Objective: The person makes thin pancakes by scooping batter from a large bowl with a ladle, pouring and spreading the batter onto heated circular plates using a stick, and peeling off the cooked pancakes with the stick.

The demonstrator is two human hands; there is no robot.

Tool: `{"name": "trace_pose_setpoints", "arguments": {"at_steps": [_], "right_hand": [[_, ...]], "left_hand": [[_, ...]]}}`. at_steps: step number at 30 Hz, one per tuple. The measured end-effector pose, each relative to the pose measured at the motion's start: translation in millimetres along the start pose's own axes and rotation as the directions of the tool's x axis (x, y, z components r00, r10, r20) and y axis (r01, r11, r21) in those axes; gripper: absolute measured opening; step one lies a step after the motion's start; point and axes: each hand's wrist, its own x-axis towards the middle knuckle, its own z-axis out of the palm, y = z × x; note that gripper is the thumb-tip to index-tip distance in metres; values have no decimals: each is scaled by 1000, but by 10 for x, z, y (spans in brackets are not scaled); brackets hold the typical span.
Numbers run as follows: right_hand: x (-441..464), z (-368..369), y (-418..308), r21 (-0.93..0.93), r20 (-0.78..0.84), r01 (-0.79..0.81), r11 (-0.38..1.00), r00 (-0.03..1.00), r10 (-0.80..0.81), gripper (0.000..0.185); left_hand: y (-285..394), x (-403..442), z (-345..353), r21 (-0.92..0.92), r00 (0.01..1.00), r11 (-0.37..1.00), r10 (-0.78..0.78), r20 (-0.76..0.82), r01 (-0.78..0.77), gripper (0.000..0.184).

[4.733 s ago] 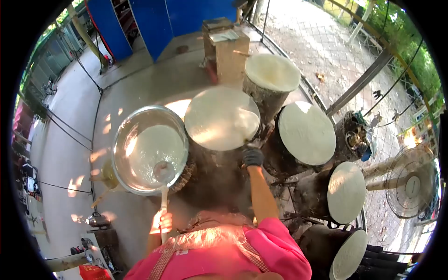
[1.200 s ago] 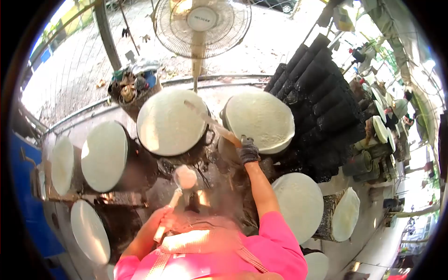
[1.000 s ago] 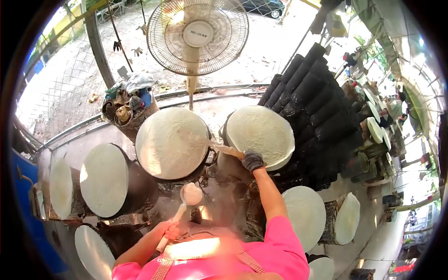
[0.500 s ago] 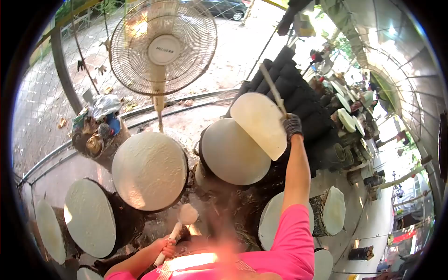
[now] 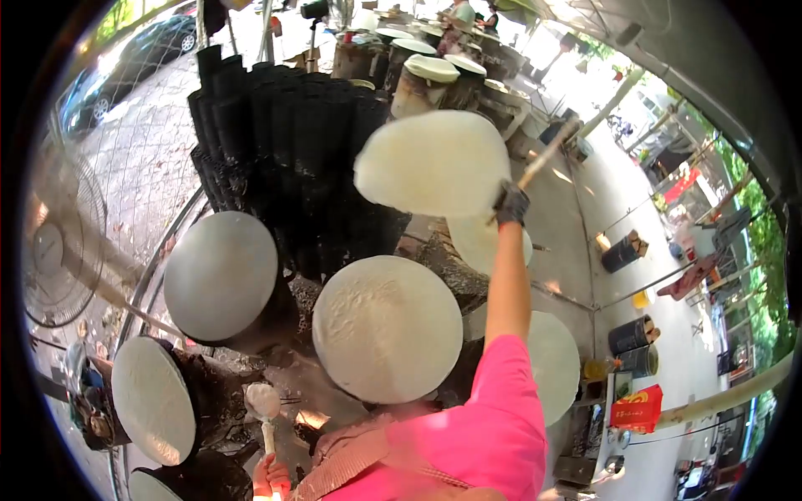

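Note:
My left hand (image 5: 271, 478), bare, is closed round a pale handle topped by a rounded whitish head, a ladle-like tool (image 5: 262, 402); its exact kind is unclear. In a dark glove, my right hand (image 5: 510, 204) is closed at the edge of a thin, round, pale flatbread (image 5: 434, 163) held up in the air. A wooden stick (image 5: 550, 153) slants up and right from the same fist. Below the arm lies a round griddle covered by a whitish sheet (image 5: 388, 330). To its left is a bare grey round griddle (image 5: 221, 275).
A tall stack of black cylinders (image 5: 288, 159) stands beyond the griddles. More coated griddles lie at lower left (image 5: 154, 401) and right (image 5: 551, 367). A fan (image 5: 63, 242) stands far left. People and pale-topped drums (image 5: 430, 68) are at the back; a red bag (image 5: 637, 409) hangs at right.
My view has swung to the right, so the fan and griddles sit farther left. The lifted flatbread has moved off the bare grey griddle and now shows opened out.

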Motion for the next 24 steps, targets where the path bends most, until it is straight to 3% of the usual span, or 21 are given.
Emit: {"name": "trace_pose_setpoints", "arguments": {"at_steps": [2,3,5,7,10,12,13,14,15,16,18,20,22,24], "right_hand": [[323,-772,234,-25,-67,-138,990,988,136,25],[327,-1081,315,89,-157,-210,974,962,222,23],[564,-1635,826,35,-394,-240,970,889,234,18],[618,-1986,1302,86,-476,-403,911,787,393,16],[858,-2367,2007,-246,-584,-601,760,718,379,20],[971,-2416,2009,-413,-604,-664,624,712,358,24],[1036,-2406,1990,-497,-606,-678,542,718,343,27],[1219,-2463,2143,-618,-639,-641,454,747,185,28],[1079,-2372,1816,-601,-565,-568,563,800,203,30],[1267,-2439,1866,-625,-552,-556,549,811,193,29],[1077,-2205,1287,-698,-522,-505,508,844,121,27],[1549,-2519,1688,-670,-461,-454,587,875,150,27],[1299,-2400,1426,-801,-465,-441,404,884,44,31],[1097,-2390,1425,-839,-480,-376,393,852,-210,37]], "left_hand": [[-264,135,149,-60,993,992,111,-31,-113,30],[-387,212,217,-92,986,982,161,-41,-164,30],[-630,333,380,-7,974,975,220,-62,-221,23],[-1020,435,666,47,958,959,281,-48,-279,33],[-1223,531,799,43,965,966,257,-54,-254,32],[-1264,544,761,79,953,952,300,-42,-296,32],[-1329,563,766,74,948,948,314,-47,-310,32],[-1415,580,760,61,943,943,330,-51,-327,32],[-1520,617,796,43,937,940,341,-72,-339,26],[-1399,558,575,-4,970,971,239,-49,-240,33],[-1596,633,590,-71,960,958,279,-19,-279,38],[-1540,612,334,-70,969,967,246,30,-244,40],[-1652,665,267,-104,965,964,254,67,-246,41],[-1709,690,138,-162,943,931,333,8,-328,37]]}}
